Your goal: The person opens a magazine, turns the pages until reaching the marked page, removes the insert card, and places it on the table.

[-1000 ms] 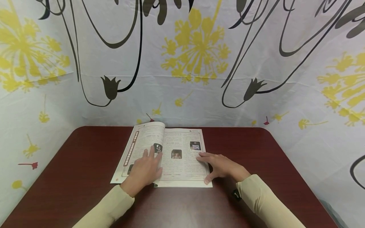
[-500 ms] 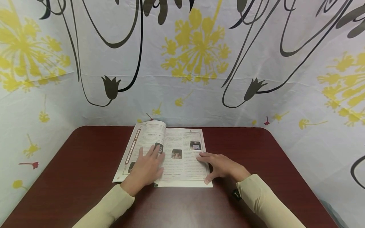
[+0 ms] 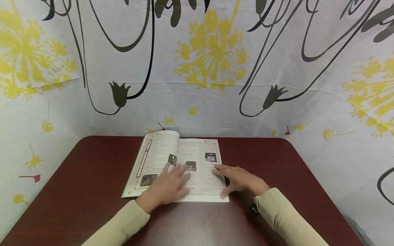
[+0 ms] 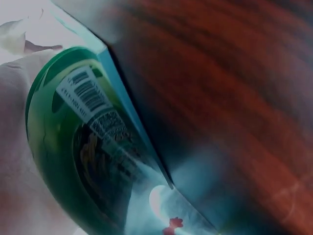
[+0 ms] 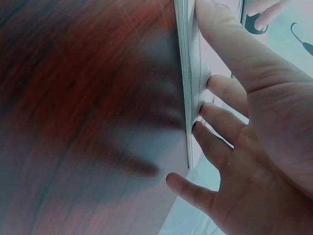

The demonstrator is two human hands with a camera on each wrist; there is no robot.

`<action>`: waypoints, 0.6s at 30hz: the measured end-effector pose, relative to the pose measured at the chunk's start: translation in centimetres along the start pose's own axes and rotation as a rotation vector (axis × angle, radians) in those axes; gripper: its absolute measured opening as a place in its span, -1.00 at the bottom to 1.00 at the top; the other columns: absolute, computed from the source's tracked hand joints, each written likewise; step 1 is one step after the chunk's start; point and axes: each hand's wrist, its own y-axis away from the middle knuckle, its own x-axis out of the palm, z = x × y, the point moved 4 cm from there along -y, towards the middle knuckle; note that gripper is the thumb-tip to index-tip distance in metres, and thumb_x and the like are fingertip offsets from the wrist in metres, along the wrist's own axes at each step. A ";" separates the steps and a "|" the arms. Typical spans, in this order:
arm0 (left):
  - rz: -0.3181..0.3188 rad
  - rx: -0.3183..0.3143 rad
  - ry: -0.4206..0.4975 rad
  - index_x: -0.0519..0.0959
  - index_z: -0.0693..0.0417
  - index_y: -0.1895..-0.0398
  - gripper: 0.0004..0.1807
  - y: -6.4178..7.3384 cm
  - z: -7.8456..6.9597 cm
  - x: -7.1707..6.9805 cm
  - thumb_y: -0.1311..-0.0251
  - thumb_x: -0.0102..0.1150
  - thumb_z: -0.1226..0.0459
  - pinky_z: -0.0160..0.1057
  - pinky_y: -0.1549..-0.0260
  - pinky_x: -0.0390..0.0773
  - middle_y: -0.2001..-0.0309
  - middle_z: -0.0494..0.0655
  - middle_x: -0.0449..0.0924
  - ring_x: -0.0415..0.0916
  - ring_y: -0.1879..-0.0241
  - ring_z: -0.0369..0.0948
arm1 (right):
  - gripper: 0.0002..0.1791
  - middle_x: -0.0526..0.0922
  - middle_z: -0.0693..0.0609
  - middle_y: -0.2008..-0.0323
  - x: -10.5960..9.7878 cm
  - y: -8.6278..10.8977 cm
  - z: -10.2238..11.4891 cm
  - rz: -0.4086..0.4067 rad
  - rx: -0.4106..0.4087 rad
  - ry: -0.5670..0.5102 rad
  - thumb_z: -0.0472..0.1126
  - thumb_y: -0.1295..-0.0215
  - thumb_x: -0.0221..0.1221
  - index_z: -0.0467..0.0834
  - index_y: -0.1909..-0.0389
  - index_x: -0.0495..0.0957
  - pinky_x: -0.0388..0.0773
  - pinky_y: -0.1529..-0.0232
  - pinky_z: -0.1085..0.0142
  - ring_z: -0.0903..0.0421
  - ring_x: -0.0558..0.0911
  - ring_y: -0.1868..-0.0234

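Note:
An open magazine with printed text and small photos lies on the table in the head view; its left page curves up near the spine. My left hand rests with spread fingers across the lower part of the spine and the right page. At the right page's outer edge, my right hand touches the paper with extended fingers and thumb. The right wrist view shows that hand against the stacked page edges. A curved green cover with a barcode appears in the left wrist view.
The dark red-brown wooden table has rounded far corners. Behind it and on both sides hangs a white fabric printed with yellow, grey and red flowers. The magazine's top reaches near the table's far edge.
My left hand has moved right, from the left page onto the spine and right page, uncovering the left page's lower photo. The left page's outer edge shifted slightly right. The right hand stays put.

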 end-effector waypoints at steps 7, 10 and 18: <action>-0.004 0.028 -0.013 0.44 -0.05 -0.37 -0.38 -0.3 -0.7 0.3 -0.41 -0.07 -0.17 0.31 -0.36 0.02 -0.44 0.10 0.28 0.20 -0.43 0.09 | 0.09 0.26 -0.14 -0.47 -0.1 0.0 0.1 -0.002 -0.006 0.003 0.21 0.18 0.50 -0.13 -0.43 0.36 0.37 -0.24 -0.14 -0.17 0.29 -0.44; 0.022 0.027 -0.013 0.41 -0.08 -0.40 -0.35 -0.4 -0.8 0.5 -0.39 -0.09 -0.20 0.33 -0.36 -0.01 -0.46 0.08 0.26 0.19 -0.44 0.08 | 0.10 0.26 -0.14 -0.47 -0.1 0.0 0.1 0.000 -0.006 0.004 0.21 0.18 0.49 -0.13 -0.43 0.35 0.36 -0.24 -0.13 -0.16 0.29 -0.44; 0.086 0.001 -0.039 0.41 -0.15 -0.41 -0.30 -0.4 -0.9 0.8 -0.35 -0.12 -0.28 0.33 -0.36 -0.02 -0.48 0.04 0.22 0.21 -0.43 0.05 | 0.08 0.26 -0.12 -0.47 0.0 0.0 0.0 0.003 0.018 0.001 0.22 0.19 0.47 -0.10 -0.43 0.36 0.34 -0.25 -0.15 -0.15 0.28 -0.45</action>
